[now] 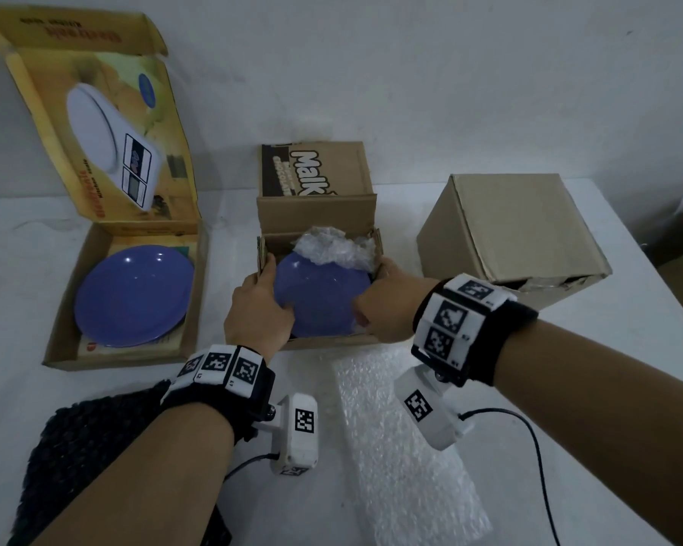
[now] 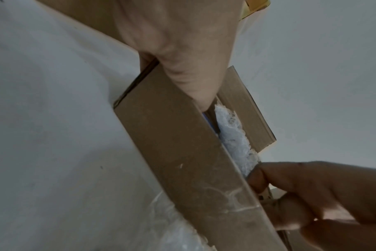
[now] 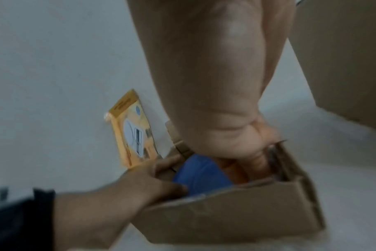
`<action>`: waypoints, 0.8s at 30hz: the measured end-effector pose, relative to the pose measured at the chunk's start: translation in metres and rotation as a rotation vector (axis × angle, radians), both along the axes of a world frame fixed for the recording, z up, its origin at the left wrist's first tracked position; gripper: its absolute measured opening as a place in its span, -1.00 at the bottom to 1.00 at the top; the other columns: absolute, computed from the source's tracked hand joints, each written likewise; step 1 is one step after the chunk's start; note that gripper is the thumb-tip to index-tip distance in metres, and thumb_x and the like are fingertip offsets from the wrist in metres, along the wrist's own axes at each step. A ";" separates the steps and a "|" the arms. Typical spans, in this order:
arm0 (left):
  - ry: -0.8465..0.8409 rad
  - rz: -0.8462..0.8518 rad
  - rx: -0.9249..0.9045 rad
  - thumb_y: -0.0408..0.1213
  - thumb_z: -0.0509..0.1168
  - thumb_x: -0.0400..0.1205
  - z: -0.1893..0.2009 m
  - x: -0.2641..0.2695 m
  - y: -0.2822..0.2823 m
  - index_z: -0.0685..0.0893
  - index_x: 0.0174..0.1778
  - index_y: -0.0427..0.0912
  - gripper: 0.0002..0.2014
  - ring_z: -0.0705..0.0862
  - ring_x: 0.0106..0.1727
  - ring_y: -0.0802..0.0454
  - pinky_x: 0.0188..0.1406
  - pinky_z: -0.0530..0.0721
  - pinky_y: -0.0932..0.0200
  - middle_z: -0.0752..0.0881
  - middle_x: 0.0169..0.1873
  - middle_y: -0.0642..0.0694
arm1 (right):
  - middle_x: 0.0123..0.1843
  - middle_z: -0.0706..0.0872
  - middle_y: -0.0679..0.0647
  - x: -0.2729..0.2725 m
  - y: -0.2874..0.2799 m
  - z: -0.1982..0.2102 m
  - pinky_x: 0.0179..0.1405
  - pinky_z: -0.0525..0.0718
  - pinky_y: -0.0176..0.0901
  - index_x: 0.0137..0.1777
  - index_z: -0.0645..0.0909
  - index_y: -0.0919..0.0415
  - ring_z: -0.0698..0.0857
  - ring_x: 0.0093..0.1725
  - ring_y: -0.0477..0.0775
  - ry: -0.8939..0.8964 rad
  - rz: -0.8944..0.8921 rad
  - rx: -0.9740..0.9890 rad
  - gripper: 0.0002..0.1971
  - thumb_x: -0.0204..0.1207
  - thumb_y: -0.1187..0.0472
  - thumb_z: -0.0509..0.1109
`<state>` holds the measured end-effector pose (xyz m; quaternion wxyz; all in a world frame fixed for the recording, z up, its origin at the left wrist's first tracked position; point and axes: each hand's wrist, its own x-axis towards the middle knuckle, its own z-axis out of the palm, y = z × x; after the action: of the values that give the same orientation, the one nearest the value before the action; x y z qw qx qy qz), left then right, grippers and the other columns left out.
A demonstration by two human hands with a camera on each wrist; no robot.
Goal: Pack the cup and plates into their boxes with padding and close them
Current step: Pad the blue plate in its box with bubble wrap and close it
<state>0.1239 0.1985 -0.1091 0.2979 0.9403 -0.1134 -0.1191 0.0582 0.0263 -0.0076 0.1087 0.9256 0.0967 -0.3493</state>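
Both hands, left hand (image 1: 259, 309) and right hand (image 1: 387, 299), fingers curled on blue plate (image 1: 320, 297), seating it in middle box (image 1: 316, 340); next: padding on top, close flaps.

Black wristbands (image 1: 472, 325) with white coded tags — white cabled cameras (image 1: 298, 433) beneath.

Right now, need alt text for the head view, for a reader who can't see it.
Both hands, left hand and right hand, hold a blue plate inside the open middle cardboard box, with crumpled bubble wrap at its far side. A second blue plate lies in the open yellow box on the left; a closed brown box stands on the right.
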 end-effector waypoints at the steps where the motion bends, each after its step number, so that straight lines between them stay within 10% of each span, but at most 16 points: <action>1: -0.006 -0.002 0.001 -0.22 0.29 0.58 0.000 0.000 0.000 0.14 0.65 0.00 -0.28 0.50 0.32 -0.34 0.19 0.59 -0.22 0.52 0.35 -0.30 | -0.04 0.64 0.13 -0.003 -0.001 0.001 0.59 -0.02 0.12 -0.10 0.44 0.09 0.48 0.35 0.19 -0.007 -0.003 0.039 -0.90 0.65 0.19 0.15; 5: -0.023 -0.008 -0.028 -0.27 0.29 0.55 0.001 -0.002 0.001 0.24 0.62 0.02 -0.31 0.51 0.31 -0.36 0.20 0.57 -0.20 0.51 0.35 -0.31 | 0.07 0.72 0.13 -0.015 -0.006 0.003 0.57 -0.14 0.28 0.48 0.35 0.05 0.61 0.22 0.22 -0.022 -0.056 0.115 -0.49 0.52 0.32 0.22; 11: -0.127 -0.008 -0.205 -0.27 0.31 0.61 0.007 -0.007 0.013 0.40 0.54 -0.01 -0.46 0.42 0.47 -0.16 0.38 0.44 -0.01 0.35 0.51 -0.17 | -0.13 0.64 0.07 -0.063 0.006 -0.023 -0.20 0.59 -0.09 0.01 0.61 0.13 0.62 -0.17 0.11 -0.635 0.160 0.426 -0.68 0.25 0.29 0.54; 15: -0.083 -0.018 -0.223 -0.28 0.29 0.62 0.009 -0.014 0.018 0.38 0.53 -0.05 -0.48 0.43 0.45 -0.11 0.40 0.40 0.04 0.41 0.47 -0.15 | 0.46 0.39 0.12 -0.095 0.008 -0.048 0.13 0.58 0.05 0.50 0.30 -0.02 0.48 0.30 0.16 -0.121 0.090 0.356 -0.16 0.24 -0.14 0.58; 24: -0.065 -0.022 -0.215 -0.29 0.29 0.62 0.007 -0.017 0.018 0.35 0.54 -0.06 -0.46 0.45 0.44 -0.13 0.37 0.42 0.03 0.45 0.45 -0.16 | 0.11 0.57 0.06 -0.094 0.001 -0.022 -0.21 0.51 -0.09 -0.13 0.48 0.11 0.57 -0.03 0.09 -0.240 0.068 0.443 -0.83 0.42 0.14 0.44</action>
<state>0.1067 0.2169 -0.1026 0.3919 0.9049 -0.1456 -0.0790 -0.0358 0.0273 -0.0292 -0.0745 0.9578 0.1887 -0.2035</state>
